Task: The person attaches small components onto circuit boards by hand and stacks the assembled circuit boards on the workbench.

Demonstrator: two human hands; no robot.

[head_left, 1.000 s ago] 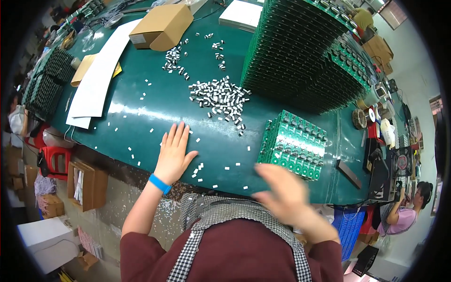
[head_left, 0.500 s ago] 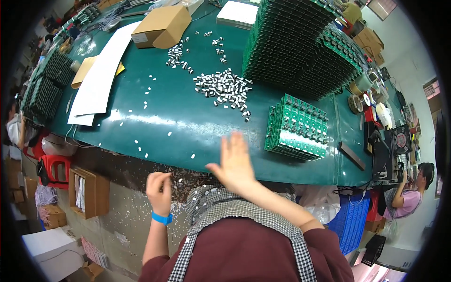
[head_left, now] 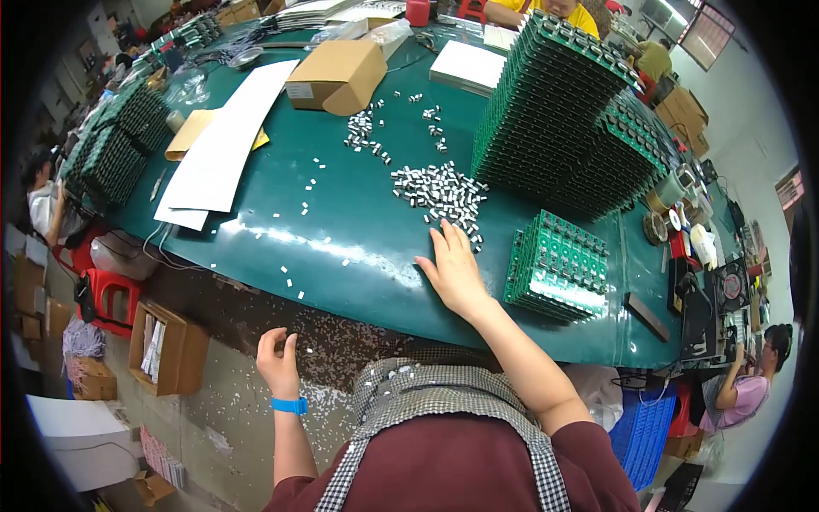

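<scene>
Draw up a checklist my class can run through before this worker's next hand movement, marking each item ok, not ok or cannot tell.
1. Right hand unloaded: ok; no object shows in its spread fingers.
2. Left hand unloaded: cannot tell; it is curled, off the table's near edge.
3. Right fingertips apart from the component pile: cannot tell; they are at its near edge, contact unclear.
4. Tabletop free of white scraps: not ok; several lie toward the left.
5. Short circuit-board stack apart from the pile: ok; bare surface shows between.
</scene>
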